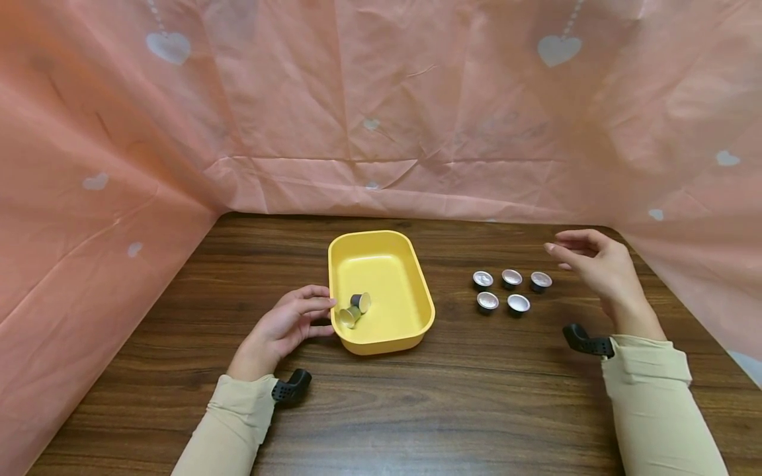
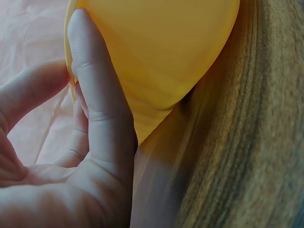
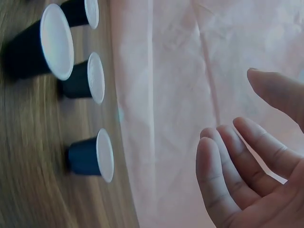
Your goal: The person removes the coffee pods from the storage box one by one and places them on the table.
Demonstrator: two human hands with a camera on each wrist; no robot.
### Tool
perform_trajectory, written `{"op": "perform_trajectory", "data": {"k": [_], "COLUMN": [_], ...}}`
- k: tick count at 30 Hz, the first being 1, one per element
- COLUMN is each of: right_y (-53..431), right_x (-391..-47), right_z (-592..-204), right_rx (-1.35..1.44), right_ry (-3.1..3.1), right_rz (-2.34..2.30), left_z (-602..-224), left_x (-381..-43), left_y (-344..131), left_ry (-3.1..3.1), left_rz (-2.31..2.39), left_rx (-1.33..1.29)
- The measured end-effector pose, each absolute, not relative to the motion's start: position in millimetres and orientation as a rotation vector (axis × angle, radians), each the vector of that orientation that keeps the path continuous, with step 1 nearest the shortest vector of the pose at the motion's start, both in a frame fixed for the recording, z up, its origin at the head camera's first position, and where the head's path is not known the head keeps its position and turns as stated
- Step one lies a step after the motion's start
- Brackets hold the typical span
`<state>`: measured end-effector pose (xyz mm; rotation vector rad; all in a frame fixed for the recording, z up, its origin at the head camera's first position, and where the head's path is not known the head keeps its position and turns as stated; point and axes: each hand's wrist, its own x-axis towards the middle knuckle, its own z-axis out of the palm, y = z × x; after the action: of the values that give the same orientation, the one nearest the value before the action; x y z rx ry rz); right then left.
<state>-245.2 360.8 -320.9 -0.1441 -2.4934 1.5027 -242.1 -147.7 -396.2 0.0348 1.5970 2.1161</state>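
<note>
My left hand [image 1: 292, 324] touches the left wall of a yellow tray [image 1: 425, 291], with fingers extended against the wall and rim. In the left wrist view, the fingers [image 2: 97, 90] lie on the tray's outer side. Two coffee capsules [image 1: 350, 316] lie tipped over inside the tray, near its left wall. My right hand [image 1: 604, 268] hovers at the far right, its fingers loosely bent, thumb apart and nothing held. To its left, several coffee capsules [image 1: 487, 302] with pale lids stand on the table in two rows; the nearest capsule [image 1: 540, 281] is at the right end.
The table [image 1: 387, 410] has a dark wood grain. Pink cloth [image 1: 381, 99] with pale hearts hangs behind it and along both sides. A black wrist mount [image 1: 586, 340] sits at the right sleeve and another black mount [image 1: 292, 385] at the left one.
</note>
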Motion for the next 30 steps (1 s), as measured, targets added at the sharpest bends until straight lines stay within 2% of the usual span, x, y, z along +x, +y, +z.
{"op": "perform_trajectory", "data": {"k": [6, 13, 16, 26, 30], "right_y": [355, 342, 333, 311, 294], "right_x": [-247, -246, -248, -247, -249], "right_z": [-318, -313, -310, -311, -310], "right_rx": [-0.065, 0.171, 0.246, 0.198, 0.154], "right_ry": [-2.442, -2.139, -2.094, -2.251, -2.383], "right_rz": [1.624, 2.116, 2.179, 2.066, 1.889], "left_z": [-397, -397, -397, -398, -399], "left_x": [-242, -242, -242, -240, -240], "left_y": [-148, -149, -150, -149, -147], "left_ry": [1.6, 1.607, 1.612, 1.603, 1.609], "left_rz": [2.117, 2.116, 2.117, 2.133, 2.138], "left_rx": [0.035, 0.037, 0.037, 0.051, 0.037]}}
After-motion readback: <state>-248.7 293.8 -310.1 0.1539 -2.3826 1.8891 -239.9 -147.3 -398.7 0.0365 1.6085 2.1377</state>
